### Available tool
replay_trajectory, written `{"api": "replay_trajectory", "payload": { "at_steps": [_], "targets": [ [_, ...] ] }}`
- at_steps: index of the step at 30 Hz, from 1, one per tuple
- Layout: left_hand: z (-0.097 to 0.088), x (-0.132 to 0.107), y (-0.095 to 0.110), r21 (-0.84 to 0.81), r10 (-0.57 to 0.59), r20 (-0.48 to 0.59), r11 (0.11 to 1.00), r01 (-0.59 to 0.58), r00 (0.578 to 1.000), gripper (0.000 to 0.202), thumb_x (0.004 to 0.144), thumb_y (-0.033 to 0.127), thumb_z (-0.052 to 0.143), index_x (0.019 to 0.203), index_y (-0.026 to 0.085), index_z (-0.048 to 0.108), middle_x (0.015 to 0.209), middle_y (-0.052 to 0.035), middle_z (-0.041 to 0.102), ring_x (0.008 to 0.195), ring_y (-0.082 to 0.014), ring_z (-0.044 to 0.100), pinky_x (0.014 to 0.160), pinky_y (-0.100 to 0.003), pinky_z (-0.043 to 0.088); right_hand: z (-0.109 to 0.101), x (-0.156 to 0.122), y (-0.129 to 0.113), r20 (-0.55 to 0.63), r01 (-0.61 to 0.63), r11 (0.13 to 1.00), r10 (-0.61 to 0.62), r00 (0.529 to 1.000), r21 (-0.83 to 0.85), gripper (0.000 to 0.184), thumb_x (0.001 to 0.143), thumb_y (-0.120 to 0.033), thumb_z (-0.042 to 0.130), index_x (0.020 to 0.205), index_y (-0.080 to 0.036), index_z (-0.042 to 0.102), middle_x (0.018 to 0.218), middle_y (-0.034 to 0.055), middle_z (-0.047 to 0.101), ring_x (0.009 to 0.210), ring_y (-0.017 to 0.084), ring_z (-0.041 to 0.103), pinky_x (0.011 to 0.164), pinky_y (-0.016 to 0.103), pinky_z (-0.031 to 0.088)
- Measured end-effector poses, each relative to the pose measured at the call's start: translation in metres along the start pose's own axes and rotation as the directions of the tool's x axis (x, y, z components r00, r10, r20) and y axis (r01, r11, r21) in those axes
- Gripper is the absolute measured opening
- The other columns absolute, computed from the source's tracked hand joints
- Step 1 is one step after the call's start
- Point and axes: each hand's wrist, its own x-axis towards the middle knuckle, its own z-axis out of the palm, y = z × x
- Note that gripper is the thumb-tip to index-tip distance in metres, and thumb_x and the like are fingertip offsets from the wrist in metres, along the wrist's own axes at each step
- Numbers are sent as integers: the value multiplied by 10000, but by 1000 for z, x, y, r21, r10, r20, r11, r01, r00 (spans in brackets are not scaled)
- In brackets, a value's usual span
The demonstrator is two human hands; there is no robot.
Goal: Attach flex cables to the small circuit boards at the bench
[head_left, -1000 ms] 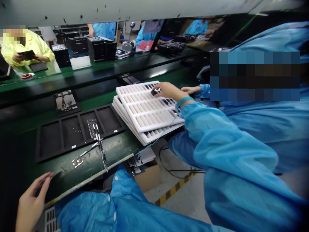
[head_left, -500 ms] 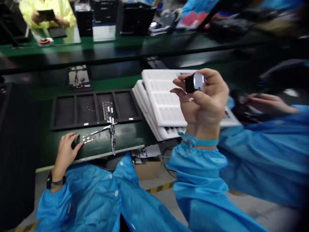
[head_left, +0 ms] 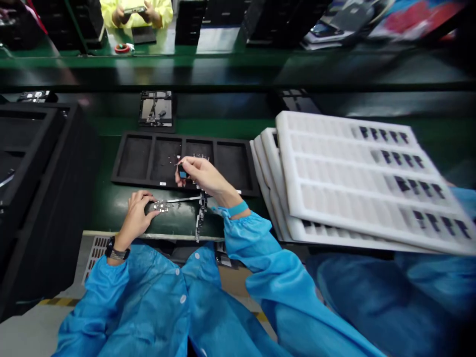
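My left hand [head_left: 137, 217] rests on the green bench, its thumb and fingertips pinching the left end of a small circuit board [head_left: 162, 206]. From that board a thin strip runs right to a row of narrow dark boards [head_left: 201, 215] lying across the bench edge. In my right hand [head_left: 204, 177] is a small black module [head_left: 182, 171] with a blue face, pinched between thumb and fingers. This hand hovers over the black compartment tray [head_left: 134, 181] and partly hides its contents. Small bits lie in one compartment.
White trays [head_left: 334, 173] are stacked at right, the top one holding rows of small black parts. Tall black trays [head_left: 70, 163] stand at left. A part-filled dark holder [head_left: 156, 110] sits behind the compartment tray. Across the bench, a person in yellow [head_left: 137, 15] handles a device.
My right hand has come down and left with the module, from before the white trays to over the black tray. My left hand has closed in on the circuit board. The view has shifted right.
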Motion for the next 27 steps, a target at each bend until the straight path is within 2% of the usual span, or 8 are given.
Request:
{"api": "replay_trajectory", "payload": {
  "at_steps": [2,5,8,10,15,19,22,27],
  "targets": [
    [2,-1,2,-46,-26,13,999,26,1000,268,884,116,794,1103,210,672,1199,-74,680,1155,-292,592,1035,-442,450,0,4,9,44,-43,999,42,998,16,589,851,-743,795,848,-184,611,724,29,714,610,132,670,573,237,516],
    [3,-4,4,-107,-57,31,992,60,998,381,878,67,763,1210,215,646,1080,-43,686,1026,-253,614,1008,-419,460,-4,3,18,66,-78,996,74,995,50,545,884,-703,787,952,-186,629,690,10,703,587,136,666,530,225,498],
    [1,-3,5,-124,-34,60,991,41,998,354,881,63,754,1188,226,690,999,-28,683,975,-245,616,959,-392,475,-9,0,21,63,-91,993,87,994,71,532,896,-693,779,923,-186,622,716,17,710,589,137,666,489,221,487],
    [-1,0,4,-128,-36,69,991,45,997,315,874,62,758,1140,226,712,980,-27,684,956,-241,619,935,-380,484,-11,-2,21,69,-99,990,92,993,102,528,887,-683,795,918,-186,617,727,17,713,596,137,667,479,220,486],
    [-6,7,3,-139,-84,116,985,100,990,407,838,81,813,1209,218,714,999,-30,706,937,-232,637,918,-371,503,-12,0,26,43,-77,989,72,996,124,507,872,-635,833,966,-183,625,729,-3,702,551,113,611,452,216,454],
    [-8,10,6,-113,-107,151,986,125,983,297,845,91,818,1100,214,730,968,-27,705,941,-236,638,907,-367,495,-14,1,30,14,-71,993,70,997,94,496,858,-617,848,934,-187,613,758,-12,688,528,90,559,439,214,410],
    [-7,10,11,-73,-107,138,990,118,985,219,850,93,807,996,214,698,939,-25,685,937,-245,618,901,-372,483,-15,0,29,0,-72,996,72,997,61,465,868,-586,840,976,-183,634,799,-6,688,583,94,571,490,218,441],
    [-7,11,15,-20,-44,173,999,48,984,170,894,149,761,859,216,608,913,-31,653,942,-260,589,911,-394,458,-14,-1,27,5,-94,996,94,996,-8,311,875,-409,808,1018,-187,643,861,-3,699,643,94,570,570,223,466]
  ]
}}
